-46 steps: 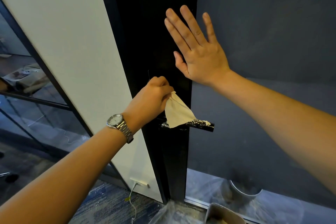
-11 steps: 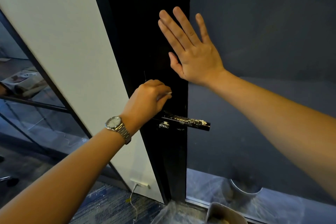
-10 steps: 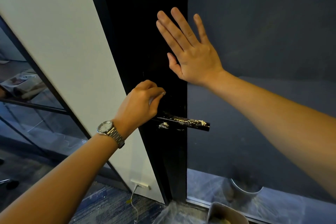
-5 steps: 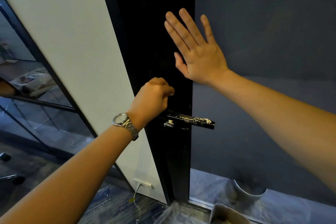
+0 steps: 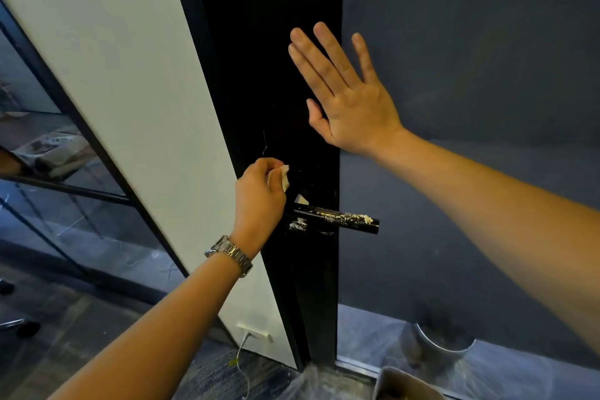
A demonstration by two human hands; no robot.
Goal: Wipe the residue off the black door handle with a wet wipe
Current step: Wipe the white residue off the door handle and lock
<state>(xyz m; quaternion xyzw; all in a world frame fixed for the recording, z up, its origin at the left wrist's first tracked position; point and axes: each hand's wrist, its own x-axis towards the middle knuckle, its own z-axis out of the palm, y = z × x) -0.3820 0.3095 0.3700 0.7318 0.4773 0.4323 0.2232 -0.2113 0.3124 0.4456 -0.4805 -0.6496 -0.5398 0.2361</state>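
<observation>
The black door handle [image 5: 337,220] juts out to the right from the black door edge [image 5: 282,81], its top speckled with pale residue, and more residue clings under its base. My left hand [image 5: 258,201] grips a crumpled wet wipe [image 5: 281,176] just above and left of the handle's base; a small corner of the wipe shows below the fingers. My right hand [image 5: 345,94] presses flat, fingers straight, against the door above the handle.
A white wall panel [image 5: 130,91] stands left of the door, with glass partitions beyond it. A dark blue frosted glass panel [image 5: 470,75] is to the right. A grey bin rim [image 5: 406,380] and plastic sheeting lie on the floor below.
My left hand, which held the wipe unfolded over the handle seconds ago, has bunched it into the fist; a bit of wipe now peeks out. My right hand stays on the door.
</observation>
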